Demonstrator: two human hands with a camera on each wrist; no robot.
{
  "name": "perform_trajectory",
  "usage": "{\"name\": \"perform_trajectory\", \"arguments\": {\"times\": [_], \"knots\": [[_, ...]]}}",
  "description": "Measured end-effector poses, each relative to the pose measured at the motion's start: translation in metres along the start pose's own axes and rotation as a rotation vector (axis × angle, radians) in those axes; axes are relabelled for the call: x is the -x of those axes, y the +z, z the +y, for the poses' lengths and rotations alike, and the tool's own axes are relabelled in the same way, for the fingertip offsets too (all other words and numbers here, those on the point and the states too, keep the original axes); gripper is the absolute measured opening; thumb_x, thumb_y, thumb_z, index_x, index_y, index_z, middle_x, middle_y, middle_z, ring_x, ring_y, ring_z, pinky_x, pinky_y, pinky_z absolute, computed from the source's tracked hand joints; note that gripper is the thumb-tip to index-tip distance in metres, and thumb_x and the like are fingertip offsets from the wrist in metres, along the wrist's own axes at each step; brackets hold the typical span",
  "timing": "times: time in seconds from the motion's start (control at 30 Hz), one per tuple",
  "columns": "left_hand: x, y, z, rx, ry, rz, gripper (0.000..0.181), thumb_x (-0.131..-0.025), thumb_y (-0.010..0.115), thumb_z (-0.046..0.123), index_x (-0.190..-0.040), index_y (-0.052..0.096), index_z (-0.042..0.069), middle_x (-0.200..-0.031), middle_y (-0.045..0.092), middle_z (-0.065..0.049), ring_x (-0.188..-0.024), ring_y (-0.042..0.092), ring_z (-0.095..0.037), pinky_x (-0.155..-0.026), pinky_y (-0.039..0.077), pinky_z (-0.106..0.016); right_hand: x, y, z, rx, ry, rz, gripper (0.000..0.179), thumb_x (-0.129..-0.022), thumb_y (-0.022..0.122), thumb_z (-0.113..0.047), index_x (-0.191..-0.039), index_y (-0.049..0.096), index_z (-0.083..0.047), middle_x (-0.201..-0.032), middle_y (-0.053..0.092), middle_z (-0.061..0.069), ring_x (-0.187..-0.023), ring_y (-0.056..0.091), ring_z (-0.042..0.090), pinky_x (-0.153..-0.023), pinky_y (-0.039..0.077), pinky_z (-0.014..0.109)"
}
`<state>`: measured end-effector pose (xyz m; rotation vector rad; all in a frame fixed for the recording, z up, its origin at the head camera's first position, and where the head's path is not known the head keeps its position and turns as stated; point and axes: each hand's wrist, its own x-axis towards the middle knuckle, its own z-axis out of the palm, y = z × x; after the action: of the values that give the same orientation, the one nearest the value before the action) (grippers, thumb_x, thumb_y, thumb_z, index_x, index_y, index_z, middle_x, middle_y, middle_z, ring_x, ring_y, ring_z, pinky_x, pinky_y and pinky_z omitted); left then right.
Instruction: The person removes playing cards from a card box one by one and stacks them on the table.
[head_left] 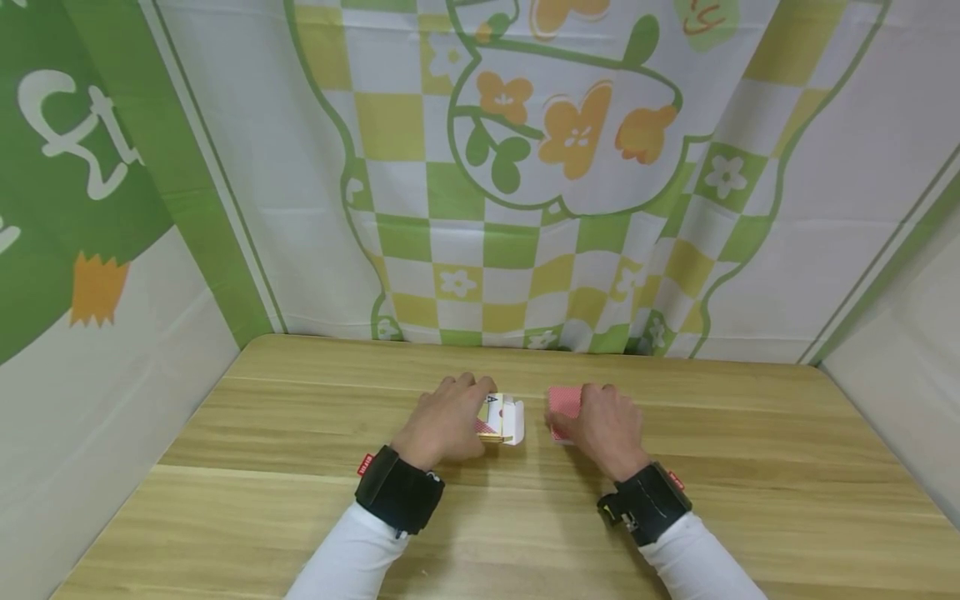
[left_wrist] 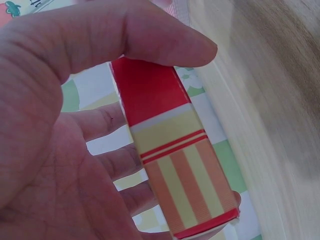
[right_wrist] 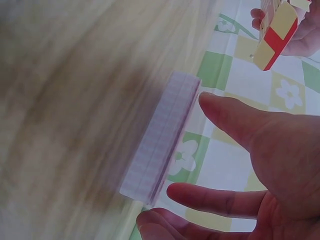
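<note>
My left hand [head_left: 442, 419] grips a playing-card box [left_wrist: 172, 145]. Its red, cream and striped side faces the left wrist camera, with the thumb over one edge and the fingers behind. In the head view, a white end flap [head_left: 517, 422] sticks out on the box's right, beside a printed letter A. To the right, a deck of playing cards [right_wrist: 162, 137] with red-patterned backs lies flat on the table. Over it is my right hand [head_left: 611, 425], thumb and fingers spread, fingertips right at the deck's edges. That hand hides part of the deck in the head view.
The wooden table [head_left: 525, 533] reaches back to a patterned green, yellow and white curtain [head_left: 517, 250]. More printed cloth [head_left: 150, 333] hangs along the left side, and pale cloth [head_left: 892, 333] along the right. Both wrists wear black straps.
</note>
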<state>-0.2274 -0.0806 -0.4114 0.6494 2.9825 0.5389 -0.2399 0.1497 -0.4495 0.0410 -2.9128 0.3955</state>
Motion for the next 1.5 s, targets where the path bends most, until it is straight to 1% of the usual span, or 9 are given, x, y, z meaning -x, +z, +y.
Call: {"name": "perform_trajectory", "arguments": {"times": [0.3,0.4,0.53,0.6,0.7,0.87,1.0,1.17,1.5], "knots": [[0.000,0.000,0.000,-0.006,-0.002,-0.009,0.066,-0.069,0.084,0.008,-0.131,0.060,0.010,-0.117,0.060,-0.011,-0.109,0.055,-0.033,-0.085,0.047,-0.055,0.000,-0.004,-0.001,-0.016,-0.003,-0.004,0.052,-0.079,0.081,-0.049,-0.061,0.050,-0.011,-0.065,0.046,0.005,-0.054,0.043,0.019,-0.042,0.032,0.032],[0.000,0.000,0.000,-0.006,-0.001,-0.011,0.065,-0.070,0.084,0.008,-0.130,0.060,0.010,-0.118,0.060,-0.011,-0.109,0.055,-0.033,-0.085,0.048,-0.055,0.001,-0.005,-0.001,-0.034,-0.026,0.031,0.048,-0.080,0.082,-0.047,-0.068,0.057,-0.008,-0.068,0.051,0.007,-0.057,0.048,0.021,-0.044,0.036,0.034],[0.000,0.000,0.001,-0.006,0.002,-0.010,0.064,-0.070,0.083,0.007,-0.130,0.060,0.009,-0.118,0.060,-0.012,-0.109,0.055,-0.034,-0.084,0.048,-0.056,0.001,-0.009,-0.005,-0.089,-0.059,0.079,0.040,-0.081,0.082,-0.043,-0.085,0.071,-0.005,-0.080,0.064,0.010,-0.066,0.058,0.025,-0.050,0.044,0.036],[0.000,0.000,0.001,-0.007,0.004,-0.010,0.065,-0.070,0.083,0.006,-0.130,0.060,0.010,-0.118,0.060,-0.012,-0.109,0.055,-0.034,-0.084,0.048,-0.056,0.002,-0.011,-0.009,-0.155,-0.078,0.078,0.034,-0.082,0.082,-0.039,-0.089,0.074,-0.006,-0.082,0.067,0.007,-0.068,0.060,0.023,-0.052,0.045,0.034],[-0.001,0.000,0.001,-0.004,0.008,-0.010,0.065,-0.069,0.083,0.006,-0.130,0.060,0.010,-0.118,0.060,-0.011,-0.109,0.055,-0.034,-0.084,0.048,-0.056,0.002,-0.014,-0.015,-0.302,-0.131,0.052,0.021,-0.084,0.082,-0.029,-0.087,0.075,-0.010,-0.078,0.067,0.001,-0.065,0.059,0.015,-0.054,0.046,0.031],[-0.002,0.001,0.001,-0.003,0.015,-0.003,0.066,-0.069,0.086,0.009,-0.130,0.060,0.011,-0.115,0.060,-0.010,-0.106,0.056,-0.032,-0.083,0.049,-0.055,0.002,-0.015,-0.022,-0.603,-0.241,-0.050,0.006,-0.089,0.079,-0.015,-0.090,0.076,-0.010,-0.078,0.068,-0.002,-0.064,0.060,0.011,-0.057,0.049,0.028],[-0.002,0.001,0.002,0.001,0.017,0.005,0.067,-0.069,0.086,0.009,-0.131,0.059,0.012,-0.113,0.059,-0.009,-0.103,0.055,-0.030,-0.082,0.049,-0.053,0.002,-0.013,-0.025,-0.745,-0.278,-0.143,0.004,-0.092,0.075,-0.010,-0.093,0.077,-0.008,-0.086,0.072,0.000,-0.070,0.060,0.014,-0.062,0.049,0.028],[-0.002,0.000,0.003,0.010,0.023,0.019,0.066,-0.070,0.085,0.009,-0.131,0.059,0.014,-0.110,0.058,-0.006,-0.100,0.053,-0.028,-0.079,0.048,-0.051,0.002,-0.009,-0.027,-0.763,-0.257,-0.216,0.005,-0.092,0.075,-0.011,-0.093,0.078,-0.007,-0.087,0.071,0.001,-0.071,0.059,0.015,-0.062,0.048,0.027],[-0.002,0.000,0.004,0.007,0.051,0.036,0.069,-0.070,0.087,0.009,-0.132,0.059,0.015,-0.113,0.059,-0.007,-0.101,0.054,-0.027,-0.078,0.049,-0.049,0.006,-0.004,-0.030,-0.752,-0.201,-0.245,0.010,-0.088,0.080,-0.016,-0.084,0.076,-0.007,-0.077,0.069,-0.001,-0.067,0.061,0.014,-0.060,0.048,0.027]]}}
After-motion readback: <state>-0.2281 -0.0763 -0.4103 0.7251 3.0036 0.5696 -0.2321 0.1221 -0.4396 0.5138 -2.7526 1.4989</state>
